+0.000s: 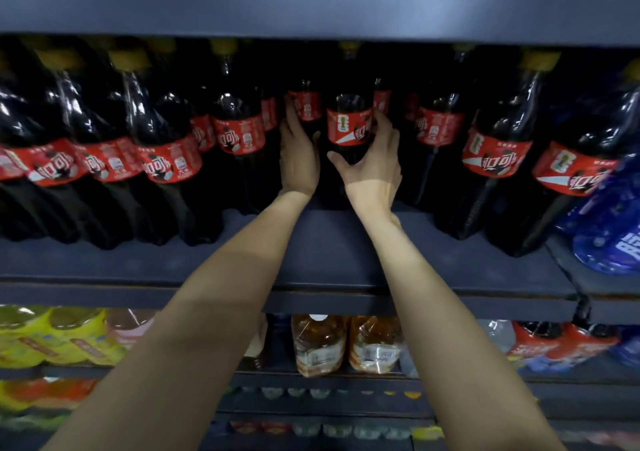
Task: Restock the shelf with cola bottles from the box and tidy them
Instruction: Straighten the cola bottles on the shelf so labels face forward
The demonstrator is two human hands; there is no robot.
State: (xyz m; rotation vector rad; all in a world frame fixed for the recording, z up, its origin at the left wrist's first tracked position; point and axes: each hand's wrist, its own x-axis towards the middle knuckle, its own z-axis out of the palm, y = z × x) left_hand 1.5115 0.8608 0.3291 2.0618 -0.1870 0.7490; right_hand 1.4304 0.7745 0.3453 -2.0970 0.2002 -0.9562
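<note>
Fingers (381,118) of my right hand (372,166) curl round the right side of a dark plastic cola bottle with a red label (348,128), thumb spread across its front below the label, so that hand is grasping it. My left hand (298,159) lies flat, fingers straight, along the bottle's left side, reaching towards the red-labelled bottle behind (306,104); it presses rather than grips.

The held bottle stands upright, set back from the front edge of the dark blue metal shelf (329,263), in the gap between the left row of cola bottles (104,159) and the right row of cola bottles (498,152). Both rows are well filled and reach nearer the front. I judge the restock well along: the middle lane has bare board in front of my bottle, so more bottles could go there, and some labels face different ways, so tidying is left.

I cannot see the box, so I cannot tell what remains in it. Below, the lower shelf (485,378) holds shrink-wrapped amber drink bottles (346,343) and yellow bottles (52,336).
</note>
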